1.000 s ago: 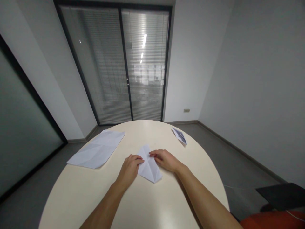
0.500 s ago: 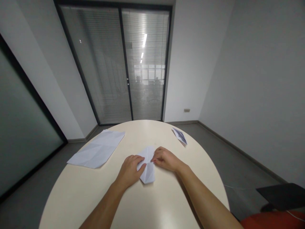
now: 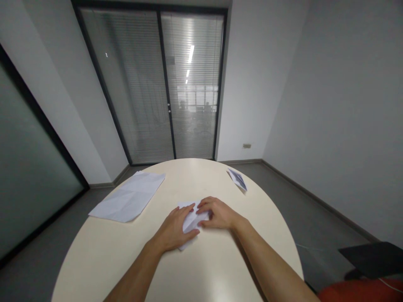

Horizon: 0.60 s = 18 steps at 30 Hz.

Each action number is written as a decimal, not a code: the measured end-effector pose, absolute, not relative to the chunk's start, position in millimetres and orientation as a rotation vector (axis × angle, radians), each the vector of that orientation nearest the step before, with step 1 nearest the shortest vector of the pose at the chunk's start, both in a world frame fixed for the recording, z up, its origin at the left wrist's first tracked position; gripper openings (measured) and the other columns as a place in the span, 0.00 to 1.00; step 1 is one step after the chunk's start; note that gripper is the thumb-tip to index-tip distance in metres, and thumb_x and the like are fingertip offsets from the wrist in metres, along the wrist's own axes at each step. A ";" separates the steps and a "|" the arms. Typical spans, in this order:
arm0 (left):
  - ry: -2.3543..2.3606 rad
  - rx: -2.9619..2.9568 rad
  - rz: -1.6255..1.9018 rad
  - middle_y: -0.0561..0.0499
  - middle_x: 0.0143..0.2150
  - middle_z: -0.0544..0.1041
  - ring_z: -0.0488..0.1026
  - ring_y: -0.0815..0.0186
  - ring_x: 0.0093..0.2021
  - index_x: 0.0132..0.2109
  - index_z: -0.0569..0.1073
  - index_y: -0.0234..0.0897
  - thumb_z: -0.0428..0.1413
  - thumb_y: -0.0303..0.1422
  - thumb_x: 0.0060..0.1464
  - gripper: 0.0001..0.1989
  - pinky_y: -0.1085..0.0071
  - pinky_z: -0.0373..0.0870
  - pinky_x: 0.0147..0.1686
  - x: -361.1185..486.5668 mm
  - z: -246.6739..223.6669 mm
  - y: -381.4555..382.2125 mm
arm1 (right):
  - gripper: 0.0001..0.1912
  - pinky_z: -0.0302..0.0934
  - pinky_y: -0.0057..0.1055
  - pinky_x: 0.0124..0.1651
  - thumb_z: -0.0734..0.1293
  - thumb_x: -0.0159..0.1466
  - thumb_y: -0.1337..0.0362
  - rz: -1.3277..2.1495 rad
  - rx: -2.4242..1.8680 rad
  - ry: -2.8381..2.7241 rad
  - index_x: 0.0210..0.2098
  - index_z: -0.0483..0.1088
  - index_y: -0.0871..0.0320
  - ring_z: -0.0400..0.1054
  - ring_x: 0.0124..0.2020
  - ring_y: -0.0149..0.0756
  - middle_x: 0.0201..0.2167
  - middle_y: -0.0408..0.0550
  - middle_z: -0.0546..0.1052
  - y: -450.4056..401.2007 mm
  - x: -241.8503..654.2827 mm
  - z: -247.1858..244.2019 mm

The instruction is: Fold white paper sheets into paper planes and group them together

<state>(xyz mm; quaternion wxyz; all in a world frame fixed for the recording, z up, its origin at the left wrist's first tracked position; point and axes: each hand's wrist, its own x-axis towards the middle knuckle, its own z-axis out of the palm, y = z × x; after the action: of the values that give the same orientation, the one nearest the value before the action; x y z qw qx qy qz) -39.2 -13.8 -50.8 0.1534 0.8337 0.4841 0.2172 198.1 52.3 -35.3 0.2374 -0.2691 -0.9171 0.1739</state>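
dark print is borne by the small folded piece (image 3: pixel 237 179) at the table's far right, but it is too small to be read. the white folded paper (image 3: pixel 190 223) lies on the round table (image 3: pixel 195 180) in front of the person, between and partly under both hands. it is pressed by the left hand (image 3: pixel 176 228), whose fingers and thumb are spread wide over it. its right part is touched by the curved fingers of the right hand (image 3: pixel 218 213), held with the thumb apart; whether the paper is pinched there cannot be made out. compared with half a second ago, the paper has been turned to a slant, and the left thumb has been moved lower. the large creased sheet (image 3: pixel 129 197) at the left has been left unmoved.
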 end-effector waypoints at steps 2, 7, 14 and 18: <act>1.388 2.385 0.620 0.41 0.68 0.68 0.65 0.52 0.67 0.69 0.60 0.40 0.60 0.39 0.56 0.36 0.46 0.53 0.69 -38.1 -50.0 -14.4 | 0.23 0.63 0.40 0.58 0.77 0.56 0.52 0.498 -0.772 -2.517 0.48 0.80 0.53 0.72 0.52 0.46 0.49 0.53 0.80 52.1 198.5 -36.8; 1.385 2.433 0.711 0.41 0.61 0.74 0.70 0.53 0.61 0.61 0.69 0.38 0.57 0.32 0.55 0.26 0.51 0.62 0.64 -35.6 -48.5 -13.2 | 0.23 0.64 0.39 0.56 0.76 0.56 0.51 0.510 -0.829 -2.497 0.49 0.80 0.54 0.73 0.51 0.46 0.49 0.53 0.80 53.5 199.5 -40.4; 1.392 2.549 0.751 0.43 0.54 0.79 0.74 0.55 0.54 0.55 0.73 0.38 0.56 0.28 0.55 0.20 0.56 0.68 0.57 -35.4 -51.1 -9.8 | 0.12 0.64 0.36 0.55 0.67 0.65 0.66 0.458 -0.870 -2.492 0.45 0.80 0.54 0.73 0.50 0.42 0.46 0.50 0.81 58.2 202.2 -43.2; 1.473 2.591 0.760 0.45 0.52 0.80 0.74 0.55 0.54 0.53 0.75 0.40 0.53 0.28 0.59 0.16 0.55 0.68 0.57 -37.6 -55.4 -5.9 | 0.12 0.64 0.35 0.54 0.65 0.67 0.66 0.420 -0.898 -2.497 0.43 0.80 0.55 0.73 0.48 0.41 0.44 0.50 0.82 59.1 202.5 -42.9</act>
<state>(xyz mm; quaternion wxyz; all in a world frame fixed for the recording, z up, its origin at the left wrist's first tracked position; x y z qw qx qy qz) -37.6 -5.9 -55.4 0.0330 0.8419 0.4786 0.2470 202.5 59.1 -42.9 0.2256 -0.3257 -0.9055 0.1522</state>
